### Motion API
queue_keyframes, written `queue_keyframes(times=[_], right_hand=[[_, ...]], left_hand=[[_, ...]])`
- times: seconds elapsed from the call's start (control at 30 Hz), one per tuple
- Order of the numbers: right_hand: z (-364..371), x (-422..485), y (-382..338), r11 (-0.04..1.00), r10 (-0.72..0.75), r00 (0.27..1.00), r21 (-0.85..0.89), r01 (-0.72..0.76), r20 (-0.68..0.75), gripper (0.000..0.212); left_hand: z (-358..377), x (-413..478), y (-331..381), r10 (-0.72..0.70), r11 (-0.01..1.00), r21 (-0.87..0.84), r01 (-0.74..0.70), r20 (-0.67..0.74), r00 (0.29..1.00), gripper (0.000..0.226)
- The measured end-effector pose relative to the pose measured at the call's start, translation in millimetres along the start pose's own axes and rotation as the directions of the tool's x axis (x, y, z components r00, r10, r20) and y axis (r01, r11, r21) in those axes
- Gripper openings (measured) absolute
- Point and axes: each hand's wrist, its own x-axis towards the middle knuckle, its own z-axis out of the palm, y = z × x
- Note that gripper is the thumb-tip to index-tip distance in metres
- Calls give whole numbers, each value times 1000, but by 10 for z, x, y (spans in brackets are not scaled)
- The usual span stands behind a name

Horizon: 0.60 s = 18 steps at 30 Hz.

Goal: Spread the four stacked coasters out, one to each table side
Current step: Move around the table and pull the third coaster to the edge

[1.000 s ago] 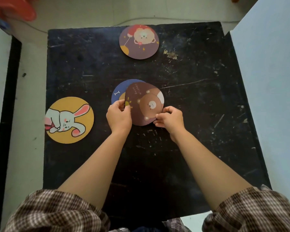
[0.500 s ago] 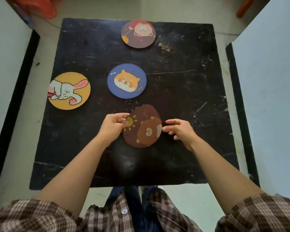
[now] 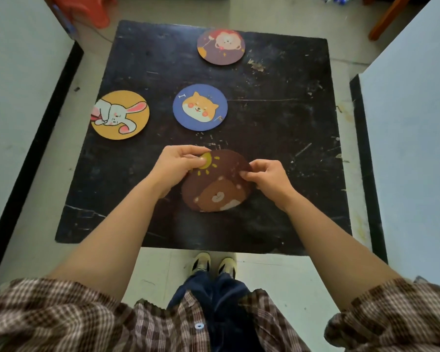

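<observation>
A brown bear coaster point(image 3: 215, 185) lies near the front of the black table point(image 3: 277, 138). My left hand point(image 3: 178, 165) pinches its upper left edge, and my right hand point(image 3: 267, 179) pinches its right edge. A blue coaster with a dog's face point(image 3: 200, 107) lies flat at the table's middle, apart from the hands. At the left side lies a yellow rabbit coaster point(image 3: 120, 114), slightly over the table's edge. A purple coaster with a lion point(image 3: 221, 47) lies at the far side.
White walls or panels point(image 3: 407, 123) stand close on the right and on the left of the table. A red plastic stool point(image 3: 87, 8) is on the floor beyond the far left corner. My feet point(image 3: 214, 262) stand just in front of the table's near edge.
The brown bear coaster came off the blue coaster and moved toward the table's near side with both hands. It has turned, and my right hand has closed on its edge again.
</observation>
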Motion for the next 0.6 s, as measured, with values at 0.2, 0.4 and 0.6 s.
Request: queue_keyframes(times=[0.2, 0.4, 0.6], right_hand=[[82, -185, 371, 944, 327, 944, 58, -324, -44, 4], [229, -309, 666, 911, 370, 911, -122, -394, -184, 17], [253, -368, 673, 898, 402, 897, -112, -425, -182, 15]], left_hand=[[3, -201, -668, -303, 936, 148, 318, -121, 945, 48], [251, -271, -1053, -292, 922, 158, 354, -316, 903, 43], [419, -255, -1088, -224, 901, 274, 336, -367, 903, 31]])
